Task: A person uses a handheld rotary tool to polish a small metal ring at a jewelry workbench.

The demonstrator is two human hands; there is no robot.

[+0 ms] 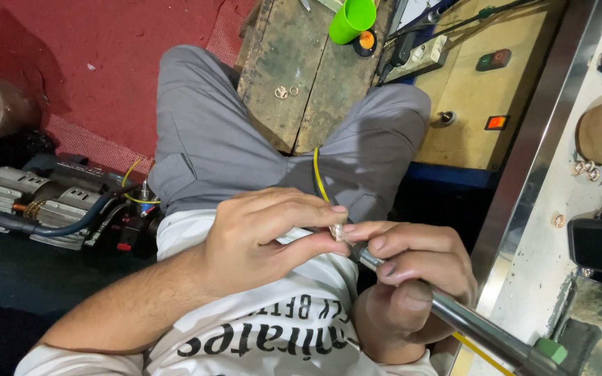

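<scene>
Low over the person's lap, the left hand pinches a small metal ring between thumb and fingertips, its fingers drawn close together around the piece. Touching it from the right, the right hand wraps around a grey metal rod, the thumb pressed along the shaft and the forefinger stretched toward the tip. The rod's narrow end meets the ring right where the two hands come together; whether the ring sits on the tip or only against it cannot be told. The rod runs down to the lower right, where a green cap sits on it near the frame's edge.

Beneath the hands lie grey trousers and a white printed shirt. A thin yellow wire curves up from behind the left fingers across the trousers. Between the knees stands a worn wooden block, with two small rings lying on its top. At the far end of it sits a green plastic cup. To the right is a yellowish control panel with switches, and beside it a steel-edged bench. At the left, on the dark floor, rests a grey finned motor unit with a black hose.
</scene>
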